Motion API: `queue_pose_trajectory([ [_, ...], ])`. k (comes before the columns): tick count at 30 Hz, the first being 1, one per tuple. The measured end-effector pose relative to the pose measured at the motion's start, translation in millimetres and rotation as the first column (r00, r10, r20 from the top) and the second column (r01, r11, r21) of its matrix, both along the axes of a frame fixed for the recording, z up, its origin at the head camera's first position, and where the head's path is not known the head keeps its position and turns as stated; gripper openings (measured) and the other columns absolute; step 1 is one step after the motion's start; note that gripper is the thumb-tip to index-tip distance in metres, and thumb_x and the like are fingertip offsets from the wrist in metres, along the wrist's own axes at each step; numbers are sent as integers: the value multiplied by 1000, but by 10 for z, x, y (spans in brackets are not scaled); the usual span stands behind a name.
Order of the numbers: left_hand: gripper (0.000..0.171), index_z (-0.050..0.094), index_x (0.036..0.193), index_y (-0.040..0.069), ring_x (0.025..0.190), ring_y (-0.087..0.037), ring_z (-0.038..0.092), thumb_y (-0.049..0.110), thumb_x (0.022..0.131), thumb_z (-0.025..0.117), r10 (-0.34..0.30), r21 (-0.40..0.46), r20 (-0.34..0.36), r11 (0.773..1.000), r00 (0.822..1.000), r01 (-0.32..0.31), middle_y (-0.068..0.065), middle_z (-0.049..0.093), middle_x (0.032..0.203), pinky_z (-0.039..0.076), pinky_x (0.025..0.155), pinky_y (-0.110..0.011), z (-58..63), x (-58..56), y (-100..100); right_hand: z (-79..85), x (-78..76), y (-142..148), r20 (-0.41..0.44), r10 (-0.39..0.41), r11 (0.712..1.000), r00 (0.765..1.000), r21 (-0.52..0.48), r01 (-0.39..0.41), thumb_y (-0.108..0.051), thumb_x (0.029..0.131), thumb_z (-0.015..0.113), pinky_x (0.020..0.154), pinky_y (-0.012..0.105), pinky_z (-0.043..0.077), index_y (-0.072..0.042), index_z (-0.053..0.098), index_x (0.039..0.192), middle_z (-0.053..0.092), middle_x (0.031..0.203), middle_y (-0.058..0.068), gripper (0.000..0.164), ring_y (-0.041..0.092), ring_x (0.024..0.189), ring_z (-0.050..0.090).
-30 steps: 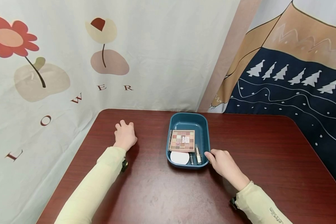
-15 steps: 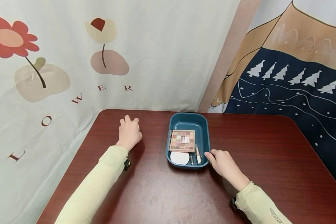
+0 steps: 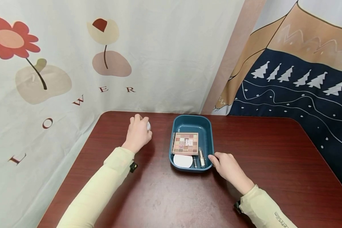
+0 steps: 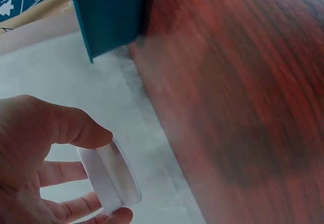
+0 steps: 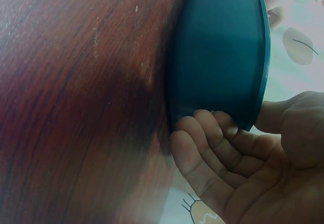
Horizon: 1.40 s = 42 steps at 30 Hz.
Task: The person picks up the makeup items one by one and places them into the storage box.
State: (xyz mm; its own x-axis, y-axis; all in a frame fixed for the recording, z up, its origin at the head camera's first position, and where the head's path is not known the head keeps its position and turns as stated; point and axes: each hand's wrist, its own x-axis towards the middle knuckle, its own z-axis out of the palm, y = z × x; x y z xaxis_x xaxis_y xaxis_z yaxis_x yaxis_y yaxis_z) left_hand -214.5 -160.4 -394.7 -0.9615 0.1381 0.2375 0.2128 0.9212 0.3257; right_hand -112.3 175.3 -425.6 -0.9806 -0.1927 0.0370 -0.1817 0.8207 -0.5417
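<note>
My left hand [image 3: 138, 134] pinches a small round jar [image 4: 112, 177], white with a clear side, between thumb and fingers. It is held above the table, left of a blue plastic bin [image 3: 204, 126]; in the head view the hand hides most of it. My right hand [image 3: 228, 166] grips the bin's near right corner, thumb over the rim and fingers against the outer wall [image 5: 223, 52]. Inside the bin lie an eyeshadow palette [image 3: 185, 143], a white rounded case [image 3: 183, 161], a lipstick tube [image 3: 201, 158] and a smaller tube [image 3: 195, 161].
The bin stands on a dark red wooden table [image 3: 159, 196], close to its back edge. Behind the table hang a white curtain [image 3: 165, 63] with printed flowers and, at the right, a navy cloth [image 3: 285, 98] with printed trees.
My left hand has moved right, toward the bin, and slightly farther back. The white jar now shows beside its fingers. My right hand and the bin have stayed still.
</note>
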Motion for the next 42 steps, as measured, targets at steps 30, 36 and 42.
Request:
queue_pose_trajectory([
  [30,50,61,135,-5,112,-36,55,6,88,74,-223,38,-145,972,964,230,-22,61,125,51,96,-45,54,34,502,-16,-2,4,-11,2,1000,1000,-14,-2,-16,105,60,55,28,36,-12,48,67,41,57,-2,40,12,53,40],
  [36,49,61,137,-4,115,-34,54,9,91,73,-254,25,-123,966,959,259,-20,60,129,49,99,-45,45,43,605,-22,-5,5,-8,1,1000,1000,-19,-2,-16,105,60,55,28,37,-12,49,67,42,57,-2,40,12,53,41],
  [42,46,62,136,-3,114,-33,56,12,94,74,-298,12,-139,953,944,302,-19,61,127,49,100,-45,8,41,674,-20,-8,7,-10,1,1000,1000,-15,-1,-16,105,60,56,28,38,-12,50,67,44,57,-2,39,12,54,42],
])
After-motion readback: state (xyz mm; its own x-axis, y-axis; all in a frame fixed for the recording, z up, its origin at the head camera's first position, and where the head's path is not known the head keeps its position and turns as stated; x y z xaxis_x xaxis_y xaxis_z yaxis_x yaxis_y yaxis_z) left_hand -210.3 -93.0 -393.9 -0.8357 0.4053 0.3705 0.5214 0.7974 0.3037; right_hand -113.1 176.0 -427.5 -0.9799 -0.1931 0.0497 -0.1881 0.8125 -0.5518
